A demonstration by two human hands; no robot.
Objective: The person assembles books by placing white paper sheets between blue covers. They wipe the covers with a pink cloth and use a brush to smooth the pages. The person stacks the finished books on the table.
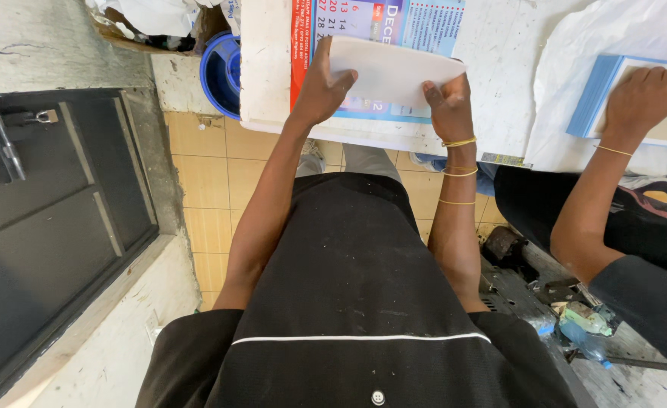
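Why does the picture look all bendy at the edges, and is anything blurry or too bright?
In the head view the wide lens bows the dark door at the left edge; daylight washes out the white table; the left hand, right hand and the white sheet they hold look sharp.

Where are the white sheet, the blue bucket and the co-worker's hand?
white sheet (pixel 394 72), head view, middle of its face
blue bucket (pixel 224 72), head view, rim
co-worker's hand (pixel 643 98), head view, back of the hand
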